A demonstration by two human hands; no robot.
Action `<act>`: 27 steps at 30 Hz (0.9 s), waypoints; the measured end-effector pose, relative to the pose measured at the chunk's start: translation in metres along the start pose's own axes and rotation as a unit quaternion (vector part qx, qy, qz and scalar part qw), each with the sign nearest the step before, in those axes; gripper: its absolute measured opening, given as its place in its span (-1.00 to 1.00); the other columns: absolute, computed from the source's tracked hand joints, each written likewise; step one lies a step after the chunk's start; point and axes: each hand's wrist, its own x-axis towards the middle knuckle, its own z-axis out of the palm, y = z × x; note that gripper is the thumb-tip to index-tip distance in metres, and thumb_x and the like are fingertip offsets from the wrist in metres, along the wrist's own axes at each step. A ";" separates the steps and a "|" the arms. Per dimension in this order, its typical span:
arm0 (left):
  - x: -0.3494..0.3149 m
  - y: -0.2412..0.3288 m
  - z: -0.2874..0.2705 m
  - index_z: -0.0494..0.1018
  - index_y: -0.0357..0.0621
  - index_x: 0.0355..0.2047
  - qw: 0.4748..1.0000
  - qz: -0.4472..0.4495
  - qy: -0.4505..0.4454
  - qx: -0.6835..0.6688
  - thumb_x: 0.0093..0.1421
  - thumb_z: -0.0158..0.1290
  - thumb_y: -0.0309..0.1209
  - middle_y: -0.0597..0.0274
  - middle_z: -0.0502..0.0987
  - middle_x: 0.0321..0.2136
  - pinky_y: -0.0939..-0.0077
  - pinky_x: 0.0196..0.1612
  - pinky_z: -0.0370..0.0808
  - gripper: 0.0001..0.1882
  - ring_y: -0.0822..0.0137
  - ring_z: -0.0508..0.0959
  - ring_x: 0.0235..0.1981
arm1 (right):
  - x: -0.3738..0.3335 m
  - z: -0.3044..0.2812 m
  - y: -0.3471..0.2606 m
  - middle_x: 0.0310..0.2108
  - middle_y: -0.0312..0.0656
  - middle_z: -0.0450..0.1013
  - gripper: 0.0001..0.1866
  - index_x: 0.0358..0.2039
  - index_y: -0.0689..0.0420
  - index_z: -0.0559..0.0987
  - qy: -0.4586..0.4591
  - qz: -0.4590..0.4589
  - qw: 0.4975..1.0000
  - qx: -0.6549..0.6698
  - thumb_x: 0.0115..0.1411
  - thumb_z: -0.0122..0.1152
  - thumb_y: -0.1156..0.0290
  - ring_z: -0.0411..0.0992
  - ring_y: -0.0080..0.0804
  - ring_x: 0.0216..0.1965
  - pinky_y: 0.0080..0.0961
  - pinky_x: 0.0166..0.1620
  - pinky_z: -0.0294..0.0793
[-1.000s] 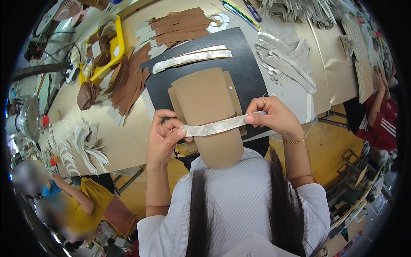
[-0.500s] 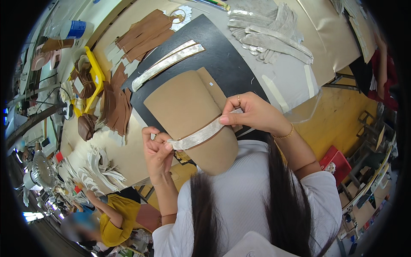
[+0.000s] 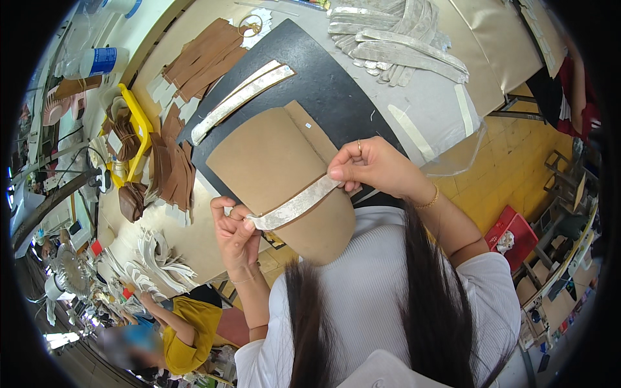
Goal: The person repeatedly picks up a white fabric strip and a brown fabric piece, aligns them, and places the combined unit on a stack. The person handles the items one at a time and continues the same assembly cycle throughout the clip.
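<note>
A curved strip with a silvery white face and a thin brown edge (image 3: 296, 205) lies across a tan, curved, board-like form (image 3: 265, 155). My left hand (image 3: 237, 234) pinches the strip's left end between thumb and fingers. At its other end, my right hand (image 3: 374, 167) pinches it near the form's right edge. The form rests partly on a black board (image 3: 330, 71) and reaches over the table edge toward my body. Two similar pale strips (image 3: 242, 100) lie on the board beyond the form.
At the far right is a heap of silvery strips (image 3: 398, 42). Brown strips (image 3: 204, 58) and a yellow tray (image 3: 137, 132) holding brown pieces are on the left. Pale curved strips (image 3: 158, 258) lie at the lower left, near a person in a yellow top (image 3: 187, 336).
The form and strip sit slightly further left in view, with the strip tilted more steeply. Both hands keep their pinch on its ends.
</note>
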 end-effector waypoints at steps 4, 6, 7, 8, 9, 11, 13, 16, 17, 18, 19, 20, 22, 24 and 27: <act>0.001 -0.001 -0.001 0.15 -0.08 -0.07 1.000 0.002 -0.008 -0.001 0.06 0.13 -0.66 0.09 0.54 -0.46 0.46 -0.28 0.52 -0.50 0.31 0.55 -0.42 | -0.005 0.008 -0.001 -0.50 -0.34 0.46 -0.80 -0.35 0.24 0.56 0.038 -0.024 0.998 -0.041 0.12 0.28 0.35 0.41 -0.70 -0.49 -0.75 -0.40 0.44; 0.001 -0.001 0.000 0.14 -0.09 -0.06 1.000 0.006 -0.013 0.001 0.07 0.12 -0.65 0.08 0.54 -0.45 0.46 -0.29 0.52 -0.51 0.29 0.55 -0.43 | -0.008 0.011 -0.001 -0.47 -0.33 0.45 -0.82 -0.34 0.23 0.56 0.074 -0.065 0.987 -0.130 0.12 0.27 0.38 0.42 -0.70 -0.43 -0.73 -0.35 0.44; 0.001 -0.001 0.000 0.14 -0.09 -0.06 1.000 0.006 -0.018 0.002 0.07 0.12 -0.64 0.08 0.53 -0.46 0.45 -0.30 0.52 -0.51 0.27 0.55 -0.44 | -0.012 0.012 -0.003 -0.46 -0.33 0.44 -0.82 -0.33 0.23 0.56 0.100 -0.096 0.969 -0.205 0.12 0.27 0.39 0.43 -0.69 -0.40 -0.72 -0.32 0.44; 0.001 -0.001 -0.001 0.14 -0.09 -0.06 1.000 0.007 -0.023 0.004 0.08 0.11 -0.64 0.08 0.53 -0.46 0.44 -0.31 0.51 -0.51 0.26 0.55 -0.44 | -0.016 0.014 -0.004 -0.45 -0.33 0.43 -0.82 -0.32 0.23 0.56 0.125 -0.127 0.944 -0.278 0.11 0.27 0.40 0.43 -0.68 -0.38 -0.71 -0.30 0.44; 0.001 -0.001 -0.001 0.14 -0.09 -0.06 1.000 0.007 -0.029 0.005 0.08 0.11 -0.64 0.07 0.53 -0.46 0.43 -0.32 0.51 -0.52 0.25 0.55 -0.45 | -0.018 0.016 -0.001 -0.41 -0.27 0.45 -0.80 -0.29 0.21 0.57 0.128 -0.140 0.942 -0.277 0.11 0.26 0.38 0.44 -0.62 -0.38 -0.67 -0.30 0.43; 0.000 -0.001 0.000 0.14 -0.10 -0.06 1.000 0.007 -0.026 0.006 0.08 0.11 -0.64 0.07 0.53 -0.46 0.42 -0.33 0.51 -0.52 0.24 0.55 -0.46 | -0.022 0.018 0.007 -0.35 -0.17 0.48 -0.74 -0.22 0.19 0.58 0.136 -0.168 0.937 -0.274 0.11 0.24 0.33 0.45 -0.50 -0.39 -0.61 -0.32 0.40; 0.000 -0.001 0.002 0.15 -0.10 -0.07 1.000 0.009 -0.021 0.002 0.09 0.10 -0.63 0.07 0.53 -0.47 0.41 -0.34 0.50 -0.53 0.23 0.55 -0.47 | -0.029 0.015 0.017 -0.30 -0.16 0.49 -0.73 -0.14 0.16 0.57 0.115 -0.216 0.927 -0.284 0.16 0.17 0.35 0.47 -0.43 -0.37 -0.57 -0.28 0.41; 0.000 -0.004 0.005 0.16 -0.10 -0.08 1.000 0.015 -0.020 -0.007 0.09 0.09 -0.64 0.06 0.53 -0.47 0.40 -0.33 0.50 -0.55 0.23 0.55 -0.47 | -0.040 0.011 0.023 -0.19 -0.16 0.50 -0.68 -0.04 0.14 0.52 0.085 -0.272 0.894 -0.347 0.20 0.10 0.37 0.48 -0.35 -0.25 -0.51 -0.17 0.41; 0.000 -0.004 0.004 0.16 -0.10 -0.08 1.000 0.017 -0.024 -0.007 0.09 0.09 -0.64 0.06 0.53 -0.46 0.40 -0.33 0.50 -0.56 0.22 0.55 -0.46 | -0.042 0.010 0.023 -0.15 -0.16 0.50 -0.66 0.00 0.13 0.50 0.077 -0.287 0.878 -0.376 0.21 0.08 0.38 0.49 -0.33 -0.19 -0.49 -0.11 0.40; 0.001 -0.004 0.003 0.17 -0.11 -0.08 0.999 0.018 -0.027 -0.007 0.10 0.08 -0.64 0.06 0.53 -0.46 0.40 -0.32 0.50 -0.57 0.22 0.55 -0.46 | -0.046 0.008 0.022 -0.11 -0.16 0.49 -0.64 0.02 0.14 0.48 0.058 -0.238 0.919 -0.310 0.20 0.07 0.39 0.46 -0.29 -0.13 -0.46 -0.06 0.37; 0.000 -0.003 0.003 0.17 -0.11 -0.08 0.999 0.021 -0.026 -0.004 0.10 0.08 -0.64 0.05 0.53 -0.46 0.40 -0.32 0.50 -0.57 0.22 0.55 -0.46 | -0.048 0.006 0.018 -0.07 -0.15 0.48 -0.63 0.04 0.15 0.46 0.034 -0.190 0.951 -0.241 0.20 0.06 0.40 0.43 -0.25 -0.07 -0.44 0.00 0.34; -0.002 -0.003 0.002 0.17 -0.11 -0.09 0.999 0.025 -0.025 -0.001 0.10 0.08 -0.64 0.05 0.53 -0.46 0.40 -0.31 0.50 -0.57 0.22 0.55 -0.46 | -0.049 0.006 0.013 -0.04 -0.15 0.46 -0.61 0.06 0.16 0.44 0.009 -0.138 0.975 -0.172 0.20 0.05 0.41 0.41 -0.21 -0.01 -0.42 0.06 0.31; -0.005 -0.003 0.002 0.18 -0.11 -0.10 0.999 0.034 -0.026 0.001 0.10 0.08 -0.64 0.04 0.53 -0.45 0.38 -0.29 0.50 -0.59 0.21 0.56 -0.45 | -0.051 0.013 -0.010 0.04 -0.14 0.40 -0.56 0.08 0.14 0.42 0.131 -0.260 0.882 -0.370 0.17 0.09 0.38 0.31 -0.19 0.11 -0.33 0.14 0.23; -0.007 -0.002 0.004 0.18 -0.12 -0.11 0.999 0.047 -0.021 0.002 0.10 0.08 -0.64 0.04 0.53 -0.46 0.37 -0.29 0.50 -0.60 0.21 0.56 -0.45 | -0.055 0.033 -0.042 0.11 -0.11 0.34 -0.52 0.08 0.13 0.43 0.171 -0.380 0.730 -0.541 0.13 0.13 0.30 0.21 -0.14 0.19 -0.22 0.20 0.16; -0.011 -0.004 0.006 0.18 -0.12 -0.11 0.997 0.074 -0.018 -0.026 0.10 0.10 -0.61 0.09 0.54 -0.43 0.47 -0.30 0.51 -0.60 0.28 0.55 -0.44 | -0.049 0.092 -0.057 0.18 -0.09 0.25 -0.37 0.11 0.19 0.38 -0.004 -0.474 0.634 -0.611 0.15 0.05 0.00 0.14 -0.13 0.25 -0.16 0.29 -0.02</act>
